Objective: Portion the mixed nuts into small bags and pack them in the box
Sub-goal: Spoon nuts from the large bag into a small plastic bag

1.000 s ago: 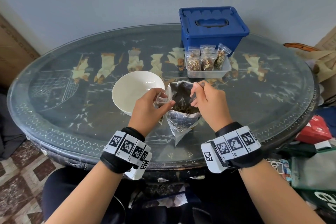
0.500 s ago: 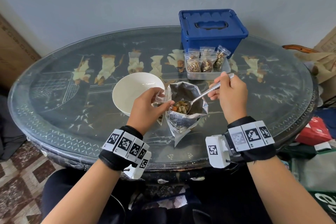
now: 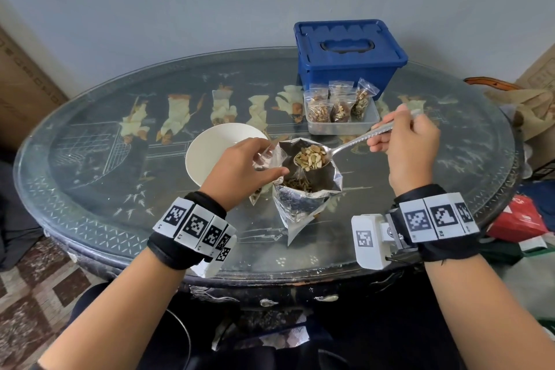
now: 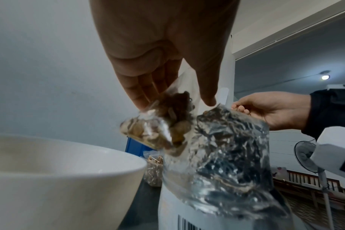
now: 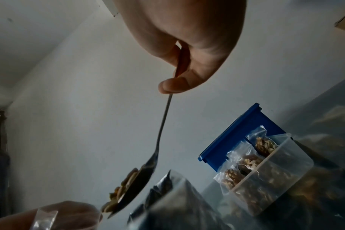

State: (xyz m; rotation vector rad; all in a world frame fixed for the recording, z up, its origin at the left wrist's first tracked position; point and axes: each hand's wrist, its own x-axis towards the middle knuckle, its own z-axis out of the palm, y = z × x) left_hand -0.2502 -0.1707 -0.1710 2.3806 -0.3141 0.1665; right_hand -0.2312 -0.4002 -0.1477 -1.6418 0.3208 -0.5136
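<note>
Black wristbands (image 3: 432,219) ringed with white, black-patterned marker tiles (image 3: 196,227) are worn; dark trousers (image 3: 375,324) are seen below.

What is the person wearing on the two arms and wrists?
Both forearms are bare, without sleeves. The left wrist carries a black fabric band with a row of white tiles printed with black square markers. The right wrist has the same black band and marker tiles, plus a white box-shaped unit bearing its own marker.

You sit at a dark oval glass-topped table (image 3: 90,204) inlaid with pale figures, against a plain grey-blue wall (image 3: 180,9). A brown-and-cream patterned tile floor (image 3: 27,294) lies below; a standing fan (image 4: 305,157) shows beyond.
</note>
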